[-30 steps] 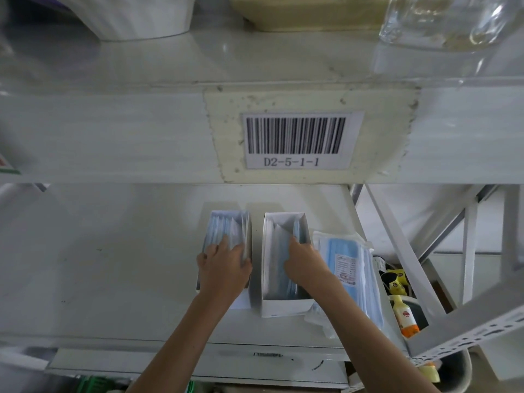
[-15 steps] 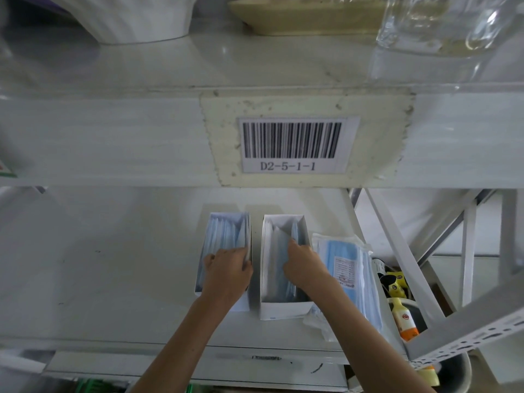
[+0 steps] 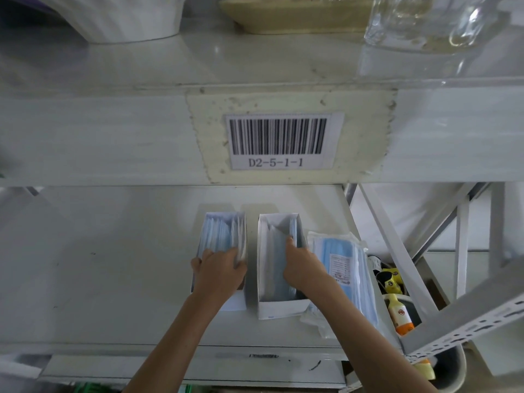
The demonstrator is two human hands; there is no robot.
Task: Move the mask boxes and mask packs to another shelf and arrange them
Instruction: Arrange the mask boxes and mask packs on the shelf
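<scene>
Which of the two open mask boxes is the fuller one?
The left mask box, under the left hand: blue masks pack it wall to wall. The right mask box, where the right hand reaches in, shows bare white inner walls.

Only thing I can actually read is "D2-5-1-1" under the black barcode on the white paper sticker [image 3: 284,140], stuck on the pale grey shelf edge [image 3: 113,140] above. The white printed label [image 3: 338,268] on my clear plastic pack of blue masks [image 3: 341,251] is too tiny to read.
</scene>
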